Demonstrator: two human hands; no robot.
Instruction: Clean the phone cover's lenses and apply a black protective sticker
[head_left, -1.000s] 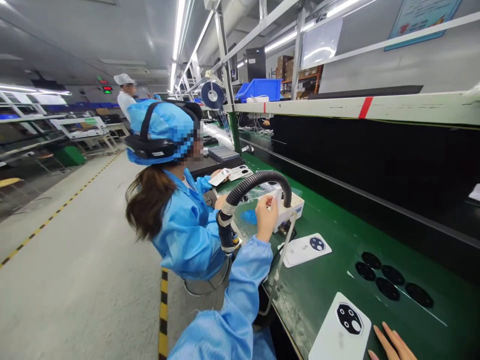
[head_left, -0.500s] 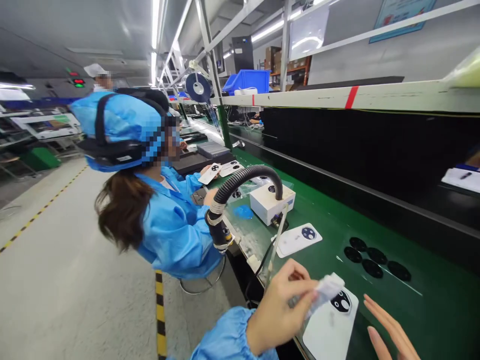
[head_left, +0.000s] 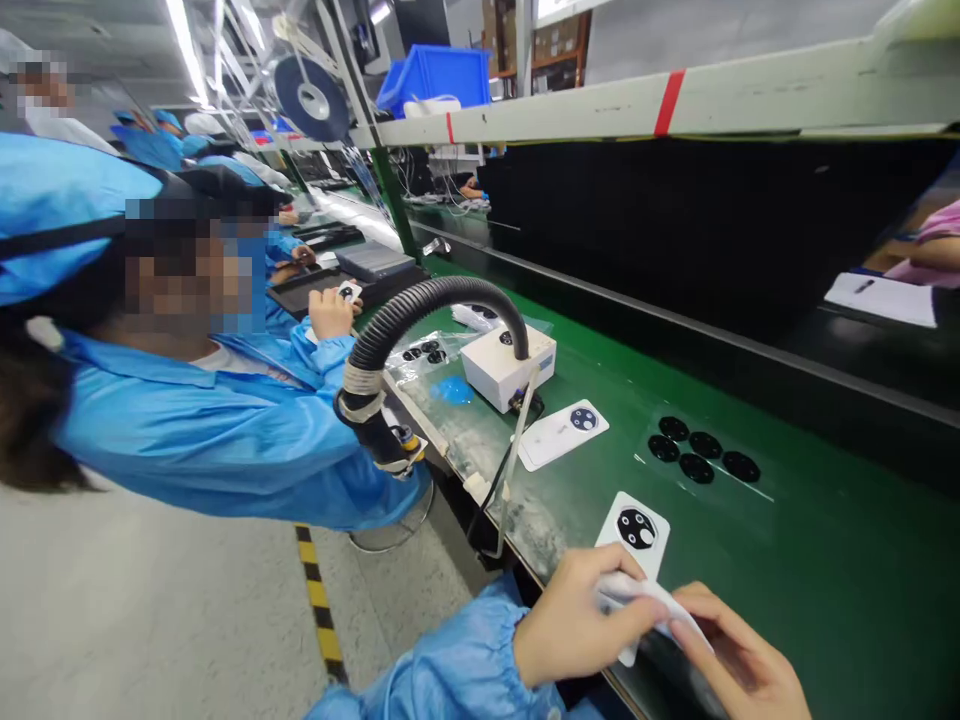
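My left hand pinches one end of a folded white cloth, thumb on the near side. The fingers of my right hand are closed on its other end. Under and just beyond the hands lies a white phone back cover with a round black camera area; its lower part is mostly hidden by my hands and the cloth. Farther along the bench rests a second white back cover. Several round black pieces lie on a clear sheet to the right.
A white box carries a ribbed black hose that arches over the bench edge. Beside it are a blue scrap and a bag of black rounds. A co-worker in blue sits at the left. A dark barrier runs behind the green bench.
My right hand has come in from the right and closed on the cloth, which only my left hand held before. The view has shifted, bringing the co-worker closer at the left.
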